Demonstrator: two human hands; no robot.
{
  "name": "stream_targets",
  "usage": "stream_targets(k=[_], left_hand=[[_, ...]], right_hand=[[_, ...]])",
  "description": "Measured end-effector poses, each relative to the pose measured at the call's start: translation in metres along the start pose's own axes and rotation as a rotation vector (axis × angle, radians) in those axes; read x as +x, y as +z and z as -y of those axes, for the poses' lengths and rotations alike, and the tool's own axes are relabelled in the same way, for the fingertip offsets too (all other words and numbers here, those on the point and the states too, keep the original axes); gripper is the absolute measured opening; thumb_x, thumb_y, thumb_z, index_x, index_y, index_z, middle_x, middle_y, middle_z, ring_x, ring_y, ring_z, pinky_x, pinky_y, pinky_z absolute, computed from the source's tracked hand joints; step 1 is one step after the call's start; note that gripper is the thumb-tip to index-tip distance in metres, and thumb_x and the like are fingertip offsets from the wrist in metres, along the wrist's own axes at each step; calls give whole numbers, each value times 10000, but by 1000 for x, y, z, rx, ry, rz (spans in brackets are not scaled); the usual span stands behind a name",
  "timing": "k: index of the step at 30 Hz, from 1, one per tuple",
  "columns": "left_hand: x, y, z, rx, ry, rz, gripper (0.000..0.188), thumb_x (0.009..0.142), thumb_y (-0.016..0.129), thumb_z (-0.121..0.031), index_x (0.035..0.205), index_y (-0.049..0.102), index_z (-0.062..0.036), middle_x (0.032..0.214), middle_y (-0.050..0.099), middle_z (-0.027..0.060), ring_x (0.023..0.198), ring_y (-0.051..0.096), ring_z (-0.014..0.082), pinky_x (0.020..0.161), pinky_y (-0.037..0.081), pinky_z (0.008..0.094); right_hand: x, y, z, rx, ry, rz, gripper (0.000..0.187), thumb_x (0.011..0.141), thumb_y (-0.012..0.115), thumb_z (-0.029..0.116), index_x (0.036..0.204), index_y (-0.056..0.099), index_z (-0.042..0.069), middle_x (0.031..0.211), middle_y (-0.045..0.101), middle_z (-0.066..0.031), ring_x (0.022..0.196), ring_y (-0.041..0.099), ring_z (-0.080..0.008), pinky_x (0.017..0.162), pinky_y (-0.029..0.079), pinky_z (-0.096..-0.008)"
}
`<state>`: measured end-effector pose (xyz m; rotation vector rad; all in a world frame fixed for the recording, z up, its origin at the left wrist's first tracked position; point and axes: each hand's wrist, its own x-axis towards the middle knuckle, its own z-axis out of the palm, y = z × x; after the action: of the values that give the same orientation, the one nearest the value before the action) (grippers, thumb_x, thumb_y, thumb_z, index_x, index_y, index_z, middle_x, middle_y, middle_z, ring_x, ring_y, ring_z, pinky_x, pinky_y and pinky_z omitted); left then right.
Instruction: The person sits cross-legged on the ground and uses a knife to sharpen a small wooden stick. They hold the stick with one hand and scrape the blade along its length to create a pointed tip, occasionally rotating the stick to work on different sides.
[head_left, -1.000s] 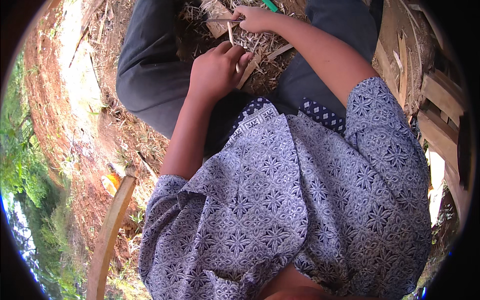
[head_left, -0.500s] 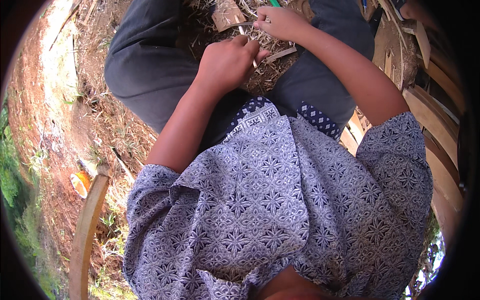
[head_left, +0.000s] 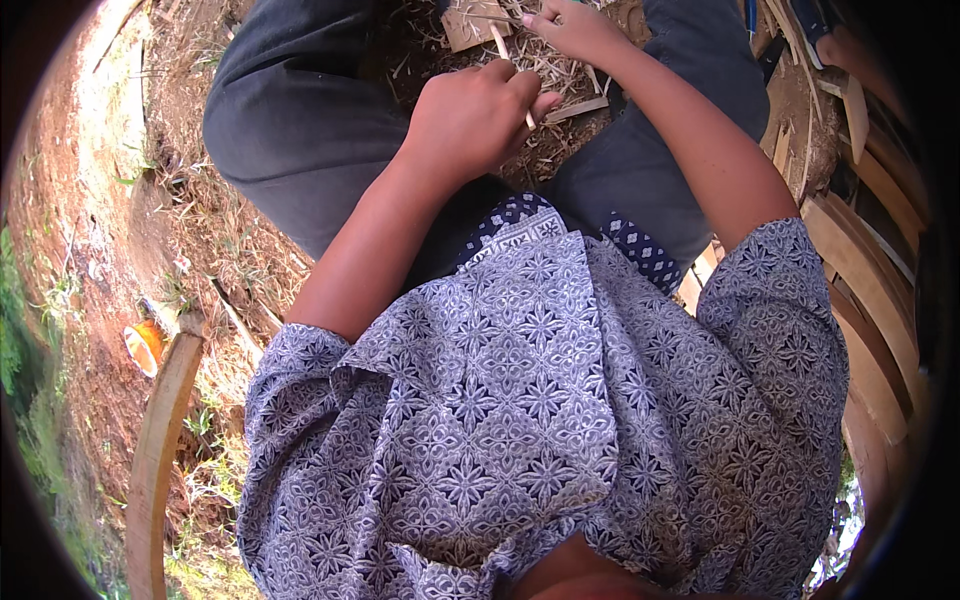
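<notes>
My left hand (head_left: 472,118) is closed around a thin, pale wooden stick (head_left: 500,42), whose upper end points away from me between my knees. Farther off and to the right, my right hand (head_left: 575,30) grips a knife; its narrow blade (head_left: 492,16) points left, near the stick's far end. The knife's handle is mostly hidden by my fingers. Beyond the stick, a flat piece of wood (head_left: 468,34) lies on the ground among the shavings.
Wood shavings (head_left: 575,82) and a small wood strip (head_left: 578,110) lie between my legs. Long planks (head_left: 870,270) are stacked at the right. Part of another person (head_left: 850,55) shows at upper right. At left are an orange object (head_left: 145,347) and a plank (head_left: 160,450).
My right hand and the knife have shifted up, toward the stick's far end and the picture's top edge. The left hand still holds the stick; the whole view has shifted slightly.
</notes>
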<state>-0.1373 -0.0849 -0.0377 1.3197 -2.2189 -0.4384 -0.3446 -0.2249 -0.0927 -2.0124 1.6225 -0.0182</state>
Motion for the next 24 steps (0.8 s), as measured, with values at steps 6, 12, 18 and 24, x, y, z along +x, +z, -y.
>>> stream_targets(k=[6,12,18,24], left_hand=[[-2,-1,3,7,-4,-3,338,1020,599,-397,847,646,-111,783,643,71,674,676,301,570,542,422],[-4,1,6,11,-5,10,329,1018,601,-389,853,649,-109,788,645,72,689,680,304,580,542,424],[-2,3,6,-1,-27,5,314,1014,608,-387,871,654,-111,795,648,73,698,679,319,599,541,440],[-1,-2,5,4,-54,0,303,1007,621,-383,878,650,-111,789,647,73,678,672,328,583,536,440]], right_hand=[[-43,-41,37,-165,-97,75,402,912,703,490,855,695,92,855,729,-167,808,711,-342,721,539,-463],[-39,-32,48,-238,-58,70,413,911,699,511,899,698,98,864,727,-174,803,700,-368,729,533,-485],[-19,-5,47,-124,-20,35,352,927,693,459,912,694,108,884,727,-178,848,705,-381,748,527,-502],[-4,10,45,-114,104,-67,380,908,721,458,884,681,81,848,715,-177,797,693,-364,711,519,-492]])
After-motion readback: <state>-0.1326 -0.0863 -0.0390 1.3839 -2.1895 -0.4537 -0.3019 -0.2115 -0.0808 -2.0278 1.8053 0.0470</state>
